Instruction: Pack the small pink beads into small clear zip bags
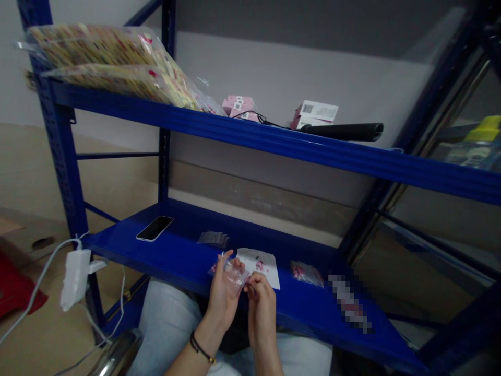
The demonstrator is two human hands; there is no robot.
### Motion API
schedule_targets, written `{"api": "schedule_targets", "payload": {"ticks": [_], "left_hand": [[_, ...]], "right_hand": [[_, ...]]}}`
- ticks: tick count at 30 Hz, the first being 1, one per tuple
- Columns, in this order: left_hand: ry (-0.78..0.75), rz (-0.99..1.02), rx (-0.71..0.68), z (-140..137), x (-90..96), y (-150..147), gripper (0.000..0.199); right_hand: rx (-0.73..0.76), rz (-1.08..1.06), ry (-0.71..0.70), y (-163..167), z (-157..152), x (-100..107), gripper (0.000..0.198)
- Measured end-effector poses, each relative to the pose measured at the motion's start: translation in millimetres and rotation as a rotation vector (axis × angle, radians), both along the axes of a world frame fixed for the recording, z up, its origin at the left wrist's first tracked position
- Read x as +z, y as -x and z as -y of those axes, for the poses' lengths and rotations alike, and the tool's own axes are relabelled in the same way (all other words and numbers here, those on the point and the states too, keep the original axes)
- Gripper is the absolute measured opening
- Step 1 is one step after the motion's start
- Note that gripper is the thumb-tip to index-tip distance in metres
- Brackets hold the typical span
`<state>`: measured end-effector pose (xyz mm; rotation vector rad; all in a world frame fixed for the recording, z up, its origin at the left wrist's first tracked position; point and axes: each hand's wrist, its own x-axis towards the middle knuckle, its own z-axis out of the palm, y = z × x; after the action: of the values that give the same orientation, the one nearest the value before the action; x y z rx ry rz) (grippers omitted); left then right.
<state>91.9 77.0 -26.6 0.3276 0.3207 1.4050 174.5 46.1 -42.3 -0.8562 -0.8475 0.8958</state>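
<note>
Between my hands is a small clear plastic bag (236, 281), raised over the front edge of the blue shelf. My left hand (224, 292) grips the bag from the left, with the thumb up and the fingers curled behind it. The fingertips of my right hand (260, 295) pinch the bag's right edge. Just beyond, a white sheet of paper (272, 266) carries several small pink and dark pieces (261, 263). Partly behind my left hand lies another bag with pink bits (212, 269). To the right rests a clear bag of pink pieces (307, 273).
Flat clear bags (213, 238) and a phone (155, 228) lie on the lower blue shelf (183, 263). Large filled bags (105, 62), pink boxes (239, 106) and a black tube (344, 131) occupy the upper shelf. A white power strip (75, 277) hangs at the left post.
</note>
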Motion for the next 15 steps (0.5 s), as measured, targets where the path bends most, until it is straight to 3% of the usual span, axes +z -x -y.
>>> {"api": "schedule_targets", "payload": {"ticks": [2, 5, 8, 11, 15], "left_hand": [[-0.103, -0.128, 0.064, 2, -6.0, 0, 0.044], [-0.196, -0.338, 0.131, 5, -17.6, -1, 0.047], [-0.221, -0.407, 0.106, 6, -24.8, -2, 0.050], [-0.220, -0.347, 0.058, 6, -25.3, -1, 0.050], [-0.094, -0.235, 0.049, -1, -18.3, -2, 0.034]], "right_hand": [[-0.001, -0.285, 0.024, 3, -7, -12, 0.007], [0.098, -0.484, 0.094, 14, -17, -30, 0.019], [0.112, -0.519, 0.112, 27, -25, -46, 0.025], [0.085, -0.474, 0.082, 33, -29, -61, 0.027], [0.082, -0.364, 0.023, 15, -39, -70, 0.019]]}}
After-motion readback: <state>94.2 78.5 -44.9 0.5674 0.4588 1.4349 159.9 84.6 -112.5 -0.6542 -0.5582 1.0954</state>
